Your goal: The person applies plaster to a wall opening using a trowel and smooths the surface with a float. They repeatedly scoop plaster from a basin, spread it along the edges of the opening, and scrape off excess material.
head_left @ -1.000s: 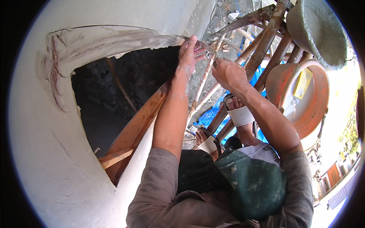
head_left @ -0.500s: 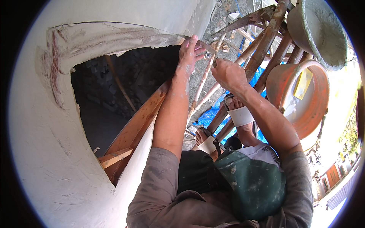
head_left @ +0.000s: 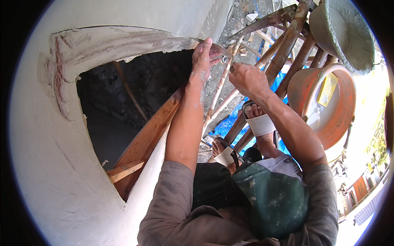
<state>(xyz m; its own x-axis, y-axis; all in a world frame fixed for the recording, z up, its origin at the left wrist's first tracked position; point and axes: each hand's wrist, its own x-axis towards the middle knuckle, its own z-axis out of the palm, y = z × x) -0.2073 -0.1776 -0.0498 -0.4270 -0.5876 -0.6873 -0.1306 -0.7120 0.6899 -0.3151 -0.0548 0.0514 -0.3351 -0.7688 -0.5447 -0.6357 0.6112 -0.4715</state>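
My left hand (head_left: 202,61) holds a thin, flat metal blade (head_left: 221,49) against the upper right of a plastered band (head_left: 115,39) on the curved white wall, its fingertips on the strip. My right hand (head_left: 248,80) is closed on a tool at the blade's right end; its grip hides most of that part. The band has grey and reddish smears and borders a dark, ragged-edged opening (head_left: 123,94). A wooden board (head_left: 141,143) with a short batten lines the opening's lower right side.
Bamboo scaffold poles (head_left: 293,30) run under my sandaled feet (head_left: 260,126), over rubble and blue sheeting (head_left: 225,126). At the right stand a grey, mortar-coated bucket (head_left: 349,37) and an orange bucket (head_left: 336,127) holding milky liquid and a yellow rectangular object (head_left: 327,90).
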